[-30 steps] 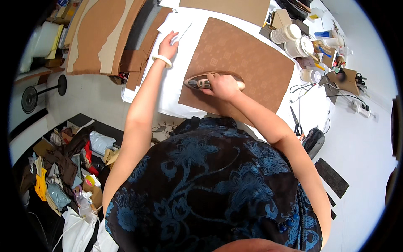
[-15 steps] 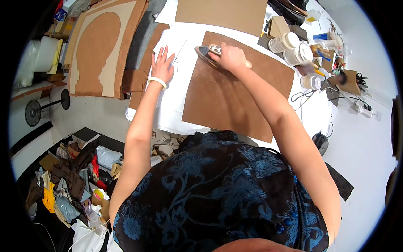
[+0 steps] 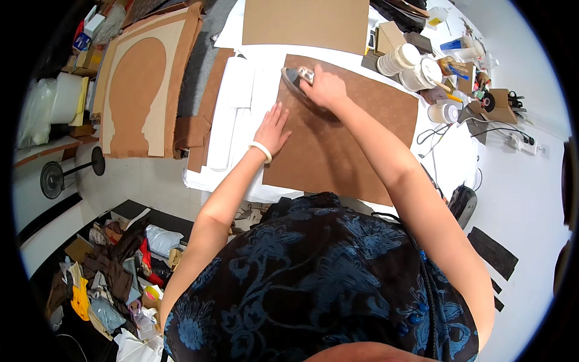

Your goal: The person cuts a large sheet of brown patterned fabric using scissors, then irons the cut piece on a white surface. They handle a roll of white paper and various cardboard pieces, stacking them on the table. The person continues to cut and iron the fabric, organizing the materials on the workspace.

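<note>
A clothes iron [image 3: 291, 78] rests on the upper left corner area of a large brown sheet [image 3: 356, 151], which looks like leather or fabric. My right hand [image 3: 326, 88] is wrapped round its handle, so most of the handle is hidden. My left hand [image 3: 274, 129] lies flat with fingers stretched out, at the sheet's left edge where it meets the white paper [image 3: 258, 81] on the table. A pale bracelet [image 3: 262, 151] circles that wrist. Beside the hand, to the left, is a folded white strip [image 3: 224, 136].
A tan board [image 3: 304, 23] lies beyond the brown sheet. White tubs [image 3: 420, 75], brushes and cords [image 3: 434, 136] crowd the right side. Leftward stands a panel with a brown rounded shape [image 3: 137, 90]. Fabric scraps [image 3: 111, 265] fill a bin at lower left.
My left hand has moved right and nearer to me, from the white paper to the brown sheet's edge. The iron stays near the same corner, and the whole view has shifted slightly.
</note>
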A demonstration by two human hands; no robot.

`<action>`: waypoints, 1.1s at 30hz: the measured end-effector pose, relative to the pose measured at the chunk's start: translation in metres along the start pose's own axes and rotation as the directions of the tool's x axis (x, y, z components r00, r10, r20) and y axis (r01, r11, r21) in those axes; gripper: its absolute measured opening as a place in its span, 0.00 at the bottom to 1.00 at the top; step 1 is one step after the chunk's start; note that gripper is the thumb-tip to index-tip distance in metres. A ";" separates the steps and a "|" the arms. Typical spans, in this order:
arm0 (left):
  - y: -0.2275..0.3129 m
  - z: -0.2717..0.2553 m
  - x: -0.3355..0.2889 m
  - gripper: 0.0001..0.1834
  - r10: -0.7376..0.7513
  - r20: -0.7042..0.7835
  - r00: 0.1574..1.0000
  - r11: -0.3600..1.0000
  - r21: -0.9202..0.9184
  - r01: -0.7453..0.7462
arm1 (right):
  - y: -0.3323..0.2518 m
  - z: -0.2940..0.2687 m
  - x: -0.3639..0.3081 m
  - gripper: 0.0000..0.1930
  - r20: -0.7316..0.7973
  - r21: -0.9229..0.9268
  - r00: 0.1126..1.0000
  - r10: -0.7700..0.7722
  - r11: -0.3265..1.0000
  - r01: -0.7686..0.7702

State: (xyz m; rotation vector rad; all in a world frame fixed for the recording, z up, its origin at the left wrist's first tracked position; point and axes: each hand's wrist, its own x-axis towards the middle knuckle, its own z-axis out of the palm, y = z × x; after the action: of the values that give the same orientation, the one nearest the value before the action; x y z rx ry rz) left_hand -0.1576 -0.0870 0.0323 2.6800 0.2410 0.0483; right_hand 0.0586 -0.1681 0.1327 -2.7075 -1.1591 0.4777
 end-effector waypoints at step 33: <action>0.042 0.044 -0.011 0.40 -0.087 -0.022 0.996 0.978 0.187 0.090 | 0.149 -0.025 -0.019 0.28 -0.220 -0.105 0.967 0.130 0.982 -0.156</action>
State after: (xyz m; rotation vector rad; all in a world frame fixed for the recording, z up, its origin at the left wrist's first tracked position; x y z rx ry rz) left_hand -0.1584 -0.1456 0.0111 2.8536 0.3866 0.0173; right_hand 0.1556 -0.2854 0.1206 -2.8737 -0.9709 0.1326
